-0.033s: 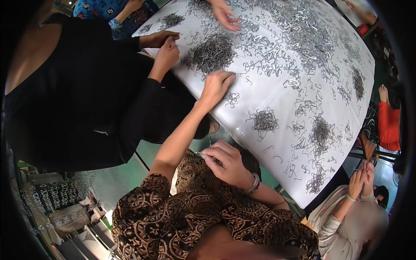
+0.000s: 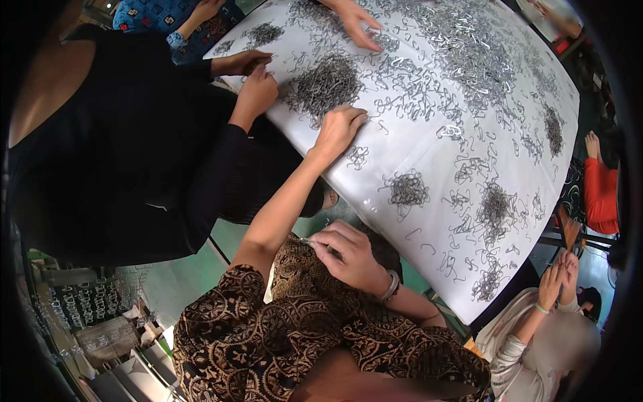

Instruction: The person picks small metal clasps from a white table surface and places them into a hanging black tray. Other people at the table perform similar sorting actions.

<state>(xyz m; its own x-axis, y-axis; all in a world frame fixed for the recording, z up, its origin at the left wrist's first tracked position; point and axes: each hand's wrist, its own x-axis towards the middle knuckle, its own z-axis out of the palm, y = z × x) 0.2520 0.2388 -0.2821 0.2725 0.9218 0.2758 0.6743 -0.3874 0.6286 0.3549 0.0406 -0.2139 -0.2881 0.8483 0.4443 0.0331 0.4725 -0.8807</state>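
My left hand [image 2: 338, 127] reaches out over the white table [image 2: 429, 151], fingers spread and bent down onto loose metal wire clips at the near edge of a dense clip pile [image 2: 325, 84]. Close to my body, my right hand [image 2: 348, 254], with a bracelet on the wrist, pinches a thin metal clip [image 2: 310, 241] between thumb and fingers. My patterned brown sleeves fill the lower middle of the view.
Several clip piles [image 2: 495, 204] and scattered clips cover the table. A person in black [image 2: 134, 154] sits at my left, hands [image 2: 254, 90] on the clips. Another hand [image 2: 355, 27] works at the far side. Two more people [image 2: 559, 275] are at the right.
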